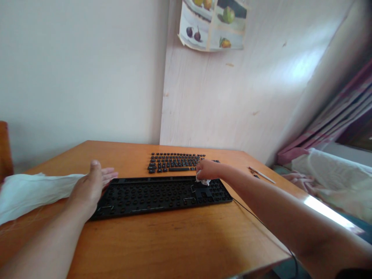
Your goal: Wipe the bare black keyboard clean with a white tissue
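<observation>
A black keyboard base with its keycaps off lies across the wooden table. My right hand is closed on a crumpled white tissue, held at the upper right part of the base. At the base's left end is my left hand, thumb up and fingers spread apart, with nothing held in it. Loose black keycaps sit in rows behind the base, laid out in keyboard order.
A white cloth lies on the table at the left. Near the right edge are a thin pencil-like stick and small dark items. A black cable runs off the table's right side.
</observation>
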`<act>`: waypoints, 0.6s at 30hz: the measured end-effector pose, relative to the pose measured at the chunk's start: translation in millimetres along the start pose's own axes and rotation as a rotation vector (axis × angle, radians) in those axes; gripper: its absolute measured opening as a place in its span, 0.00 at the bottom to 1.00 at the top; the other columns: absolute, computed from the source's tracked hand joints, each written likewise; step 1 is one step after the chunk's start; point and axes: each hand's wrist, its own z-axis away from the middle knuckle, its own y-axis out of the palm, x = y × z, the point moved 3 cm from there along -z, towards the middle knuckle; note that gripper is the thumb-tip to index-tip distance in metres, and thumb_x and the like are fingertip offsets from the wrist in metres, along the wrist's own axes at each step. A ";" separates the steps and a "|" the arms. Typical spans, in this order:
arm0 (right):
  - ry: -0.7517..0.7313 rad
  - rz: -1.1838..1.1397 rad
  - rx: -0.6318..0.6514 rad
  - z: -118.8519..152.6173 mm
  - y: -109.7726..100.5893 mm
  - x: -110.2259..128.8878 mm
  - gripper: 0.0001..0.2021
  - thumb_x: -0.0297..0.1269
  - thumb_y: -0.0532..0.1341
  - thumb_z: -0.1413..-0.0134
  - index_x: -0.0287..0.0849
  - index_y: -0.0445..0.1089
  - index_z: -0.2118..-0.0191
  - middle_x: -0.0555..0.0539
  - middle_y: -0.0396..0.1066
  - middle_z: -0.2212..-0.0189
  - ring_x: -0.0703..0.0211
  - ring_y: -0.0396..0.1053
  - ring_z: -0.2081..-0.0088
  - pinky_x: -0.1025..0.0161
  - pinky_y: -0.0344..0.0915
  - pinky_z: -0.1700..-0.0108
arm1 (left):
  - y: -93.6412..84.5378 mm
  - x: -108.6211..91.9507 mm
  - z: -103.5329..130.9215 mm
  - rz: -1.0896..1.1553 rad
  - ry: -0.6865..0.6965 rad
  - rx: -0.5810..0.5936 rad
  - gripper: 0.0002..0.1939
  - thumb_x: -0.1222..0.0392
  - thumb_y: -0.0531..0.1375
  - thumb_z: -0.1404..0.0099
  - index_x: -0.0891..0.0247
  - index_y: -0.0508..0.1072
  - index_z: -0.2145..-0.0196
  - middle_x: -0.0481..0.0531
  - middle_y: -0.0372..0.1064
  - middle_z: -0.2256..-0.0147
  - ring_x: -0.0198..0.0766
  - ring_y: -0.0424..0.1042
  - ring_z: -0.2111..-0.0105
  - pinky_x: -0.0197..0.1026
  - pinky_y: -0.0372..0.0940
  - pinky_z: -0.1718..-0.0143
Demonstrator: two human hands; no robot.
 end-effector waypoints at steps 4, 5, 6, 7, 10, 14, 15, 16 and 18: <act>0.059 -0.016 -0.003 5.8 -0.2 -18.6 0.06 0.31 0.62 0.60 0.38 0.76 0.73 0.50 0.71 0.79 0.65 0.65 0.76 0.70 0.56 0.75 | 0.0 0.6 -3.5 -0.009 -0.007 0.015 0.38 0.30 0.38 0.35 0.66 0.72 0.62 0.64 0.77 0.57 0.48 0.72 0.49 0.51 0.61 0.42; 0.075 -0.021 -0.004 7.8 -0.4 -22.7 0.06 0.31 0.62 0.60 0.38 0.76 0.73 0.51 0.71 0.79 0.65 0.65 0.77 0.70 0.56 0.75 | -0.3 1.3 -5.1 -0.017 -0.004 0.021 0.38 0.30 0.37 0.35 0.65 0.72 0.62 0.63 0.78 0.58 0.48 0.72 0.48 0.51 0.61 0.42; 0.089 -0.025 -0.004 9.9 -0.8 -26.6 0.07 0.31 0.62 0.60 0.38 0.76 0.73 0.51 0.71 0.79 0.65 0.65 0.77 0.70 0.56 0.75 | -0.8 2.1 -6.7 -0.026 -0.001 0.021 0.38 0.30 0.37 0.35 0.65 0.72 0.62 0.63 0.78 0.59 0.48 0.72 0.48 0.51 0.61 0.42; 0.101 -0.028 -0.005 11.9 -1.2 -30.4 0.07 0.31 0.61 0.61 0.38 0.76 0.73 0.51 0.71 0.79 0.65 0.65 0.77 0.70 0.56 0.75 | -1.1 2.7 -7.8 -0.034 -0.001 0.022 0.38 0.30 0.37 0.35 0.65 0.72 0.62 0.62 0.78 0.59 0.48 0.72 0.48 0.50 0.61 0.42; 0.133 -0.035 -0.008 17.3 -2.7 -41.5 0.07 0.31 0.61 0.62 0.38 0.76 0.73 0.50 0.70 0.80 0.64 0.65 0.76 0.69 0.57 0.74 | -1.2 1.9 -6.6 -0.033 -0.012 0.010 0.37 0.30 0.37 0.35 0.63 0.72 0.64 0.61 0.79 0.60 0.47 0.72 0.48 0.49 0.60 0.42; 0.174 -0.054 -0.019 22.9 -2.9 -57.9 0.08 0.30 0.60 0.62 0.37 0.76 0.73 0.50 0.70 0.80 0.64 0.65 0.76 0.69 0.57 0.74 | 0.6 -5.5 3.3 -0.006 -0.020 -0.011 0.34 0.31 0.40 0.35 0.63 0.71 0.66 0.60 0.79 0.60 0.47 0.71 0.48 0.49 0.58 0.40; 0.183 -0.061 -0.023 24.2 -2.6 -62.3 0.07 0.30 0.60 0.62 0.37 0.76 0.73 0.50 0.70 0.80 0.64 0.64 0.76 0.69 0.57 0.74 | 1.2 -7.2 5.4 -0.005 -0.023 -0.010 0.34 0.32 0.40 0.34 0.62 0.71 0.67 0.60 0.79 0.60 0.46 0.71 0.47 0.49 0.58 0.39; 0.192 -0.068 -0.028 25.3 -2.2 -66.7 0.07 0.29 0.60 0.61 0.37 0.76 0.74 0.50 0.69 0.80 0.64 0.64 0.77 0.69 0.57 0.74 | 1.5 -8.4 7.0 -0.007 -0.026 -0.010 0.33 0.32 0.40 0.34 0.62 0.71 0.67 0.60 0.79 0.60 0.46 0.71 0.47 0.49 0.57 0.39; 0.209 -0.082 -0.039 27.4 -1.5 -75.4 0.06 0.29 0.59 0.61 0.37 0.74 0.76 0.51 0.68 0.81 0.65 0.63 0.78 0.69 0.56 0.75 | 1.8 -9.6 8.3 -0.013 -0.027 -0.010 0.33 0.32 0.40 0.34 0.61 0.71 0.67 0.60 0.78 0.58 0.46 0.71 0.46 0.49 0.57 0.38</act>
